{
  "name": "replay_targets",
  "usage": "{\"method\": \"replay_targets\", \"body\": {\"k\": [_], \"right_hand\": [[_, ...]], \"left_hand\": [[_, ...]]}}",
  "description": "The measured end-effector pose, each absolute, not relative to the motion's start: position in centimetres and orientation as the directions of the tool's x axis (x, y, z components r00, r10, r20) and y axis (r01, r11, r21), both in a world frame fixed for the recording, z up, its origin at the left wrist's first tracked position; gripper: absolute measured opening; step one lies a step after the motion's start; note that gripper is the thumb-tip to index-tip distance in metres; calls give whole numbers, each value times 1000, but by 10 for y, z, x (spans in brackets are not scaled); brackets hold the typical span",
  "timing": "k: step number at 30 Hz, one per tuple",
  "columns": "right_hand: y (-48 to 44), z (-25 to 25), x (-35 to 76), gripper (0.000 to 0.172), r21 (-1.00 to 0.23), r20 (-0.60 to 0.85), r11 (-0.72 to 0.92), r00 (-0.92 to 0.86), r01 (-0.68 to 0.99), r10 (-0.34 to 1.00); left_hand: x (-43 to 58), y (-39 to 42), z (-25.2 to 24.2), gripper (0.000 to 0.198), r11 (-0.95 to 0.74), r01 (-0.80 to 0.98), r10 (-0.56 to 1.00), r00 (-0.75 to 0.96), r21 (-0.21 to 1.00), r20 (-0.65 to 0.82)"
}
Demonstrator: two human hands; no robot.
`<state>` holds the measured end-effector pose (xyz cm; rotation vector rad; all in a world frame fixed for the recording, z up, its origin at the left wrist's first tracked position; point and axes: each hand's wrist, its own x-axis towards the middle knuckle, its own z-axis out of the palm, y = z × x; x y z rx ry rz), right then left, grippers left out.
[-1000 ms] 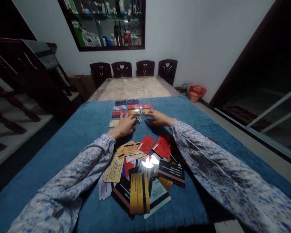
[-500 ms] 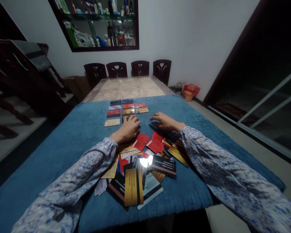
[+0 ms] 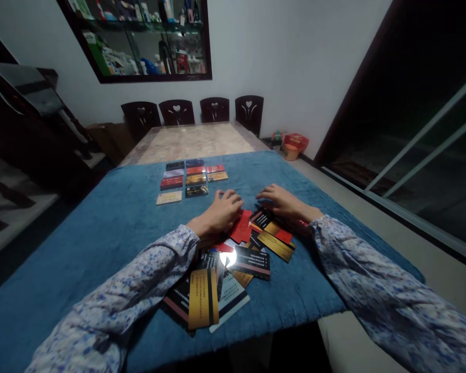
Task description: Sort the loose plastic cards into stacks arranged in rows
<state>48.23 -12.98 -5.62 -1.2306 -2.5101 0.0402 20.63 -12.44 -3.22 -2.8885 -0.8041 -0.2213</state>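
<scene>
A loose pile of plastic cards, black, gold, red and pale grey, lies in front of me, with a gold card (image 3: 204,299) on top at the near side. My left hand (image 3: 221,212) is palm down over the far left of the pile, beside a red card (image 3: 241,227), its bent fingers apart. At the far right edge of the pile my right hand (image 3: 282,203) is held palm down with fingers stretched out, near a black card (image 3: 261,219). Its fingertips are partly hidden. Beyond the hands, cards lie in neat columns, the nearest being a black card (image 3: 196,191) and a cream card (image 3: 169,198).
A blue cloth (image 3: 132,217) covers the near part of the long table, whose marbled top (image 3: 194,140) shows at the far end. Several dark chairs (image 3: 214,111) line the far side. A glass-shelved cabinet (image 3: 151,77) is set in the wall.
My left hand has left the black card in the columns and come right over the pile. My right hand has shifted slightly nearer. The whole view has turned a little to the right.
</scene>
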Motion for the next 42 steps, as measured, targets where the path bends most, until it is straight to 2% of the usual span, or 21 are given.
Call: {"method": "replay_targets", "body": {"k": [11, 27, 34, 42], "right_hand": [[-159, -55, 502, 36, -244, 274, 627, -568, 740, 776], [-173, -60, 497, 50, -346, 235, 558, -506, 755, 830], [-174, -59, 496, 48, -359, 231, 558, -508, 748, 830], [-173, -56, 494, 39, -303, 237, 589, -539, 749, 808]], "left_hand": [[234, -138, -40, 25, -916, 397, 383, 906, -52, 179], [245, -146, -46, 40, -921, 383, 364, 910, -71, 197], [246, -145, -45, 44, -918, 386, 366, 912, -86, 184], [245, -146, -41, 40, -916, 395, 379, 909, -71, 174]]}}
